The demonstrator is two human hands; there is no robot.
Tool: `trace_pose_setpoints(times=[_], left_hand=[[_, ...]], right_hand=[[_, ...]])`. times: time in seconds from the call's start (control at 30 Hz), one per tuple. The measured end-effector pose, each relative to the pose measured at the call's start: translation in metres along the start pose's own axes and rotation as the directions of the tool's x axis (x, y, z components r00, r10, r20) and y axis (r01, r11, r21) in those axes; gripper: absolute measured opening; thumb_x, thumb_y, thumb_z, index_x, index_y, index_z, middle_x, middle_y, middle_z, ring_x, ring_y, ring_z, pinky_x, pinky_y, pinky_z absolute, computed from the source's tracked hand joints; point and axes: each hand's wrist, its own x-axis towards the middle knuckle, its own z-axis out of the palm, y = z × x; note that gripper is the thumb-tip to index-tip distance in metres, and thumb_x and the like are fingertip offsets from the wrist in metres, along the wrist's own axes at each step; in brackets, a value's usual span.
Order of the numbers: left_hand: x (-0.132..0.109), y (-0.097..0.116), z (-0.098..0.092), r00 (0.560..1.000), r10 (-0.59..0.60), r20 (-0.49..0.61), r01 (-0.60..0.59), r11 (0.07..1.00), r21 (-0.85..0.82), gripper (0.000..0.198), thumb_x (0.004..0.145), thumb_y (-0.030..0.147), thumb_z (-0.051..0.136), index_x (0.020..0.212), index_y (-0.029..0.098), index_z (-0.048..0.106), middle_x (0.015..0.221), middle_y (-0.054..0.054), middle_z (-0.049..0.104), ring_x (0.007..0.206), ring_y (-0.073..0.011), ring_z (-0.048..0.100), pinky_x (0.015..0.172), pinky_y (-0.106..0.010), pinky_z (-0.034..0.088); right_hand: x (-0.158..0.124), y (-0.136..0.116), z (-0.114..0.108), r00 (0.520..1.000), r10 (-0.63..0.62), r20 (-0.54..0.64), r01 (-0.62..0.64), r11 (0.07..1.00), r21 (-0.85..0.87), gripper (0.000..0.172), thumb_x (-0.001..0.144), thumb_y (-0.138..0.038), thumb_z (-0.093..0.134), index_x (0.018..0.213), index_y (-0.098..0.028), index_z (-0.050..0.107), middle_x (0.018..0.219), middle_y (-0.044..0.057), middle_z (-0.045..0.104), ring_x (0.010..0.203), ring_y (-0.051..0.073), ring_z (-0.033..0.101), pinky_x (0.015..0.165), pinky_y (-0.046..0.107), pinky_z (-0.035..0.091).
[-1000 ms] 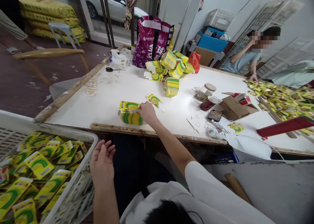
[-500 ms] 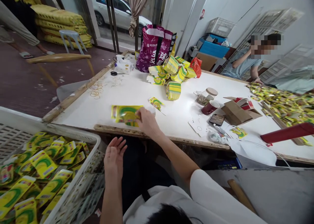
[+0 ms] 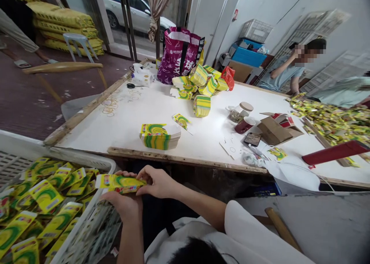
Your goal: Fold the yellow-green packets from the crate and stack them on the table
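Both my hands hold one yellow-and-green printed card [image 3: 118, 181] below the table's front edge, over my lap. My left hand [image 3: 123, 202] cups it from underneath with fingers curled. My right hand [image 3: 154, 181] pinches its right end. On the white table [image 3: 130, 113] just beyond lies a stack of the same cards [image 3: 160, 136]. To my left a white plastic crate [image 3: 98, 221] is full of several filled yellow-green packets [image 3: 46, 196].
Bundles of cards [image 3: 202, 88] and a purple bag [image 3: 179, 54] sit at the table's far side. A red mug [image 3: 244, 124], jar, phone and open cardboard box [image 3: 277, 128] lie to the right. Another person sits beyond a pile of packets [image 3: 332, 117]. Scissors [image 3: 133, 85] and rubber bands lie far left.
My right hand lifted a card off the stack and drew it back off the table to my lap. My left hand rose and closed under the card.
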Motion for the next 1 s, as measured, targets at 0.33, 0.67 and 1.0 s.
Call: trace_pose_setpoints(times=[0.33, 0.67, 1.0], left_hand=[[-0.01, 0.003, -0.001, 0.981, 0.195, 0.02, -0.193, 0.943, 0.271, 0.033, 0.079, 0.044, 0.075, 0.095, 0.017, 0.067, 0.097, -0.004, 0.068, 0.091, -0.0182, 0.066, 0.09, -0.035, 0.054], [-0.001, 0.009, -0.019, 0.767, -0.305, 0.565, -0.351, 0.539, 0.766, 0.074, 0.067, 0.055, 0.078, 0.127, 0.019, 0.053, 0.113, -0.01, 0.069, 0.101, -0.03, 0.068, 0.086, -0.044, 0.057], [-0.017, -0.002, -0.009, 0.721, -0.063, 0.69, -0.601, 0.438, 0.668, 0.072, 0.079, 0.044, 0.07, 0.14, 0.025, 0.036, 0.135, -0.014, 0.057, 0.112, -0.0272, 0.066, 0.085, -0.038, 0.057]], right_hand=[[-0.003, -0.009, -0.054, 0.956, -0.182, -0.229, 0.14, 0.972, -0.189, 0.003, 0.086, -0.017, 0.067, 0.088, -0.017, 0.069, 0.079, 0.0, 0.065, 0.073, 0.013, 0.056, 0.069, 0.024, 0.043], [-0.022, -0.027, -0.057, 0.884, -0.439, 0.163, 0.43, 0.622, -0.654, 0.019, 0.09, -0.018, 0.064, 0.106, -0.025, 0.069, 0.112, 0.005, 0.067, 0.116, 0.021, 0.053, 0.118, 0.044, 0.023], [-0.003, 0.01, -0.026, 0.99, 0.098, -0.106, -0.035, 0.874, 0.485, 0.064, 0.069, -0.057, 0.08, 0.117, -0.018, 0.062, 0.104, 0.007, 0.067, 0.099, 0.024, 0.064, 0.092, 0.039, 0.05]])
